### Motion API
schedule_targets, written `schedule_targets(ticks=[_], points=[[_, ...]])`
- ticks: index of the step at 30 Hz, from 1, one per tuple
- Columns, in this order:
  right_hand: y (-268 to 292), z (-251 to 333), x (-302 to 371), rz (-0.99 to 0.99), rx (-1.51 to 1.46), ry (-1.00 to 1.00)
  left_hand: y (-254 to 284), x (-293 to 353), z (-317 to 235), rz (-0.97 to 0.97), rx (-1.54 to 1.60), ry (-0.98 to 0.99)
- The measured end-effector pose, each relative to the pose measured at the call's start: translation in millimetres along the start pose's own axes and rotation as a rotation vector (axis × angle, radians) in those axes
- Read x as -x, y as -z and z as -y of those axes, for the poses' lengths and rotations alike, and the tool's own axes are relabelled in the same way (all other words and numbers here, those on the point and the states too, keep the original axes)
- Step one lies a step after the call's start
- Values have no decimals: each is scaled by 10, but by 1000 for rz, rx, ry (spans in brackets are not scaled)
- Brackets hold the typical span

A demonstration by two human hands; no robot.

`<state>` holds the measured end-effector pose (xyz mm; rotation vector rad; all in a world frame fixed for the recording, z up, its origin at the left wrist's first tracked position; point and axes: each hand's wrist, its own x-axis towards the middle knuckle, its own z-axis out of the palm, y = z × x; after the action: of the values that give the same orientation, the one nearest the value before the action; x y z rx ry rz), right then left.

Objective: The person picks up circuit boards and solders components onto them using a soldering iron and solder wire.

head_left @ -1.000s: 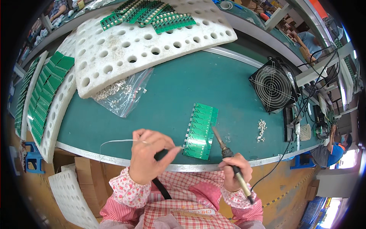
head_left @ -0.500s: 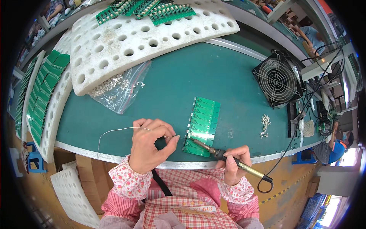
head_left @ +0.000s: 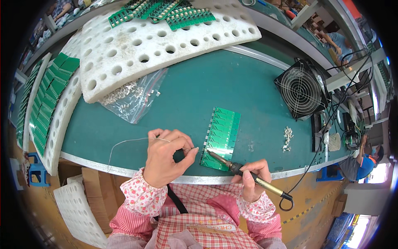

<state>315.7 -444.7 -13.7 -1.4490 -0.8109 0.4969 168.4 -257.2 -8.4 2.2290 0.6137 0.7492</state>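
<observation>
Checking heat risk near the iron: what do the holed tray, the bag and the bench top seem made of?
Tray: white foam by its look, matte, chunky, crumbly-edged holes. Bag: thin clear plastic, glossy and creased, small parts showing through. Bench top: smooth green mat, likely rubber or vinyl, with a metal edge strip.

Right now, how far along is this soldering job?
Done: I cannot tell which joints are finished. In hand: the left hand feeds solder wire and the right hand holds the soldering iron, its tip on the green circuit board. Left: many green boards stand in the foam racks.
</observation>
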Motion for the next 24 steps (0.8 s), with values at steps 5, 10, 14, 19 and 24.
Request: schedule_targets(ticks=[5, 10, 14, 19, 24], points=[[21, -33, 8, 33, 20, 43, 4, 14, -10, -5, -13, 20], [25, -17, 10, 42, 31, 55, 4, 18, -13, 3, -19, 5], [15, -5, 19, 14, 41, 29, 2, 18, -8, 1, -24, 6], [5, -3, 39, -57, -42, -18, -1, 22, -1, -27, 1, 12], [-16, 2, 15, -43, 14, -11, -1, 14, -5, -8, -21, -8]])
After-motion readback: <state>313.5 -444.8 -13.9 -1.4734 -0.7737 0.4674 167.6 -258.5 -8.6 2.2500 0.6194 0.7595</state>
